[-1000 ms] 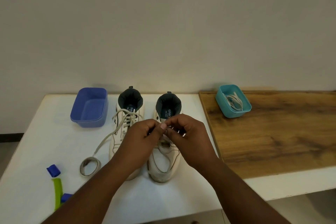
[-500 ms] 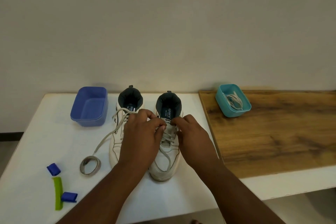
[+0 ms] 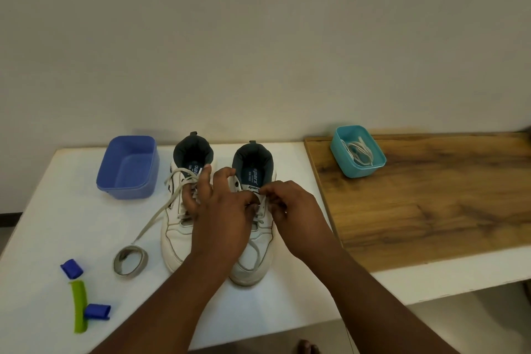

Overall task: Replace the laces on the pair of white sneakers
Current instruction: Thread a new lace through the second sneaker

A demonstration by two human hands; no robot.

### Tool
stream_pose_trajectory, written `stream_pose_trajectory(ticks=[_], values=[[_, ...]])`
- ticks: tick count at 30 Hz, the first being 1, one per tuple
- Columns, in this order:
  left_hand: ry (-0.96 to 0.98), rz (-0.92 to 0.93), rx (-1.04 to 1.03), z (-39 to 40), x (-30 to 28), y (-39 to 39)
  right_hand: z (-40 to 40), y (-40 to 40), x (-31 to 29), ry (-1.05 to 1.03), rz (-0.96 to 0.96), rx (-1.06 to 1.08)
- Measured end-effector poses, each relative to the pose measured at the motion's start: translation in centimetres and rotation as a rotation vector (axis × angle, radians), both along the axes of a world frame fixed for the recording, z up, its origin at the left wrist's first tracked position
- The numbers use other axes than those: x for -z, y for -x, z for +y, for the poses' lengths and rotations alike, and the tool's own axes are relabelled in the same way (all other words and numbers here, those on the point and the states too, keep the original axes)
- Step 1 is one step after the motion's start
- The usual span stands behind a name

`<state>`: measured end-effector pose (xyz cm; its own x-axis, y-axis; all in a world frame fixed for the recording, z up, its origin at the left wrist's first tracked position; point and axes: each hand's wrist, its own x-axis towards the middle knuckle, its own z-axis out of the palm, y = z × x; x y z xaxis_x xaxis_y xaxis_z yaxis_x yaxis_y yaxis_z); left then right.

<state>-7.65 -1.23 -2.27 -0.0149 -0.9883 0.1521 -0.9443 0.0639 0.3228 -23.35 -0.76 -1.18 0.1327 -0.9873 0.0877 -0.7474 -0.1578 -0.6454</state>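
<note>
Your left hand (image 3: 221,210) lies across both white lace-up sneakers and hides most of the eyelets on the left sneaker (image 3: 179,227) and the inner side of the right sneaker (image 3: 253,250), so how far the lace is threaded there cannot be made out. Its thumb and forefinger meet your right hand (image 3: 290,213) at the top of the right sneaker's tongue, where both appear to pinch the pale lace (image 3: 260,195); the exact grip is too small to read, though your left hand's other fingers are spread over the left sneaker. Both sneakers stand side by side on the white worktop (image 3: 57,227), toes toward you. The left sneaker's long flat lace (image 3: 155,218) trails to a coil near the front edge. Half a second ago your left fingers were bunched together; now they fan out, and your right hand sits slightly farther right. The teal plastic tub (image 3: 357,152) on the wooden board holds more laces, tangled beyond counting.
</note>
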Motion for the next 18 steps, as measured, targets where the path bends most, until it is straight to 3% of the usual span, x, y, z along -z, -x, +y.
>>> stream_pose_trajectory(ticks=[8,18], values=[[-0.076,-0.025,0.004,-0.11,-0.47,0.4,0.15,0.27,-0.32,-0.012,-0.026,0.002],[-0.119,0.084,0.007,-0.35,-0.93,0.3,0.15,0.2,-0.45,-0.063,-0.075,0.047]])
